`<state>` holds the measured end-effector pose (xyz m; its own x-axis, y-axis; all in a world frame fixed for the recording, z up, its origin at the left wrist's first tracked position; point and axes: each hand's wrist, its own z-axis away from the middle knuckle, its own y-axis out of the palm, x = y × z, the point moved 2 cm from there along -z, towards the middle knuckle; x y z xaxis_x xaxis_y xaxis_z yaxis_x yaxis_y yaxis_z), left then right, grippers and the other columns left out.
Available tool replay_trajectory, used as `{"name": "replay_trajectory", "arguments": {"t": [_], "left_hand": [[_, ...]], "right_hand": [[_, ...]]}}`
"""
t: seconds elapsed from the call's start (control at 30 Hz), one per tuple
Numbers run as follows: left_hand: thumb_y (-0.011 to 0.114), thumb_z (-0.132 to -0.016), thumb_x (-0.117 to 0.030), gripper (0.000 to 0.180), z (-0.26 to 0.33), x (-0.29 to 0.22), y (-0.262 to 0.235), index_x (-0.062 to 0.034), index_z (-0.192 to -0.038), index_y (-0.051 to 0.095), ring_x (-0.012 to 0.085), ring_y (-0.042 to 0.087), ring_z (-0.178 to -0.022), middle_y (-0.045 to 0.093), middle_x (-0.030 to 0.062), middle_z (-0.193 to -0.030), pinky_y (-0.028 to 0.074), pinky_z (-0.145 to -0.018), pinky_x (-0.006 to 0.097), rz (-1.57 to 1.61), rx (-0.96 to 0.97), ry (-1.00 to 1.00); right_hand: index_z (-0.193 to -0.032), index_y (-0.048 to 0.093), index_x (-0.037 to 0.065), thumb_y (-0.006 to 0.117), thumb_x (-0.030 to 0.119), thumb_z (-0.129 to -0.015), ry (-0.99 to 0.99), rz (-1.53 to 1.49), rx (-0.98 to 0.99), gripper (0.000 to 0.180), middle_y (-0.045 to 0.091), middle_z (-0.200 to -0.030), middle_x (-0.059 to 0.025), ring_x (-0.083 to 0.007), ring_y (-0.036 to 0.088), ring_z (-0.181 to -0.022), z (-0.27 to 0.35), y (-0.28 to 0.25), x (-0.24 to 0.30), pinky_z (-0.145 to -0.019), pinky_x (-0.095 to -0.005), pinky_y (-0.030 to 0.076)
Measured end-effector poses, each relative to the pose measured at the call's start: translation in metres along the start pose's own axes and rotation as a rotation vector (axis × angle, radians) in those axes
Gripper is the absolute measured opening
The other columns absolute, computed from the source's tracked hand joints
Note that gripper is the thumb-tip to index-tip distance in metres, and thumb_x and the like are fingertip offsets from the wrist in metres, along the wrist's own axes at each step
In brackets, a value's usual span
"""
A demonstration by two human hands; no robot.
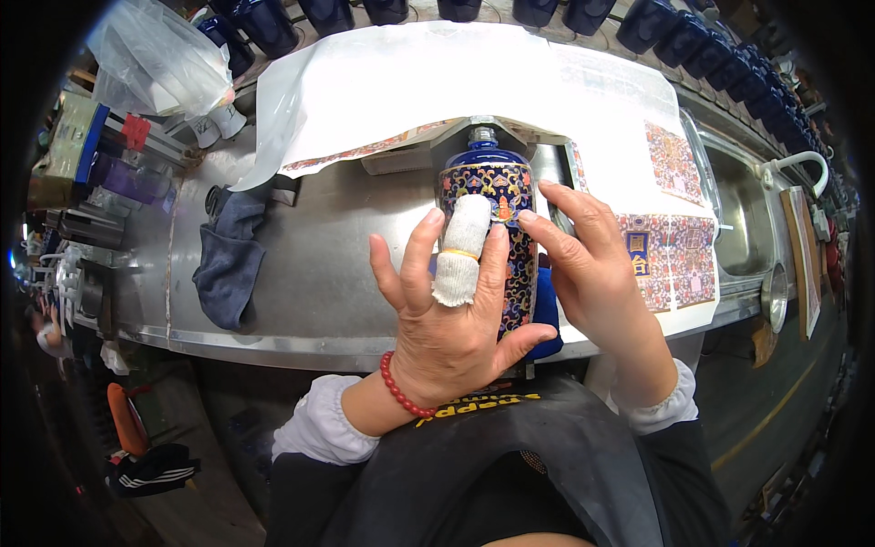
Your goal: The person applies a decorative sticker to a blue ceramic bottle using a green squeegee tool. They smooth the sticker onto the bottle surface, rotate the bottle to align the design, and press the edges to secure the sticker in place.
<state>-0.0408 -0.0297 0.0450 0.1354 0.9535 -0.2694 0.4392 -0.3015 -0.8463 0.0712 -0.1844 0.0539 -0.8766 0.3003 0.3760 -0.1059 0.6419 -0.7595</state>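
**Two hands pressing on a patterned blue bottle at a steel bench**

The person is holding a dark blue bottle (497,205), covered in a many-coloured ornamental pattern, lying with its neck pointing away from them over the near part of a steel bench (319,264). The left hand (447,314) is lying over the lower body of the bottle with its fingers spread wide and stretched up along the surface; the middle finger is wearing a white cloth wrap (460,251) and is pressing flat against the pattern. The thumb is reaching round the right of the bottle's base, so the bottle is sitting under the palm and between thumb and fingers, in a loose, open grasp rather than a tight fist. A red bead bracelet (399,390) is circling that wrist.

The right hand (592,264) is coming in from the right, fingers extended and close together, their tips touching the bottle's right flank near its shoulder. It is steadying the side, not wrapping round it.

A blue pad (547,314) is showing beneath the bottle, between the two hands. Just right of the right hand, sheets of printed patterned decals (674,260) are lying on white paper (437,82). A dark grey cloth (228,260) is lying well to the left on the bench. A row of plain dark blue bottles (693,41) is standing along the far edge, and a sink (743,219) is sitting at the right.
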Motion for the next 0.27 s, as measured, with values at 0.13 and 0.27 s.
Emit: {"name": "replay_trajectory", "arguments": {"t": [0.13,0.27], "left_hand": [[0.057,-0.086,-0.077,0.092,0.004,0.002,-0.002,0.0007,-0.136,0.062,0.0429,0.03,-0.141,0.045,0.0263,-0.145,0.003,-0.116,0.071,-0.001,-0.022,0.008],[0.051,-0.089,-0.079,0.094,0.009,0.027,0.002,-0.004,-0.146,0.053,0.0421,0.028,-0.143,0.034,0.0215,-0.158,0.002,-0.116,0.071,0.136,-0.015,-0.072]], "right_hand": [[-0.132,0.066,0.008,0.063,-0.016,-0.072,0.023,-0.017,0.007,0.064,0.057,-0.14,-0.0226,-0.042,0.057,-0.124,0.001,-0.003,0.004,-0.104,-0.048,0.047],[-0.137,0.064,0.009,0.061,-0.014,-0.076,0.075,-0.028,0.058,0.065,0.054,-0.145,-0.0224,-0.0418,0.054,-0.129,0.0,-0.003,0.009,-0.109,-0.0492,0.043]]}}
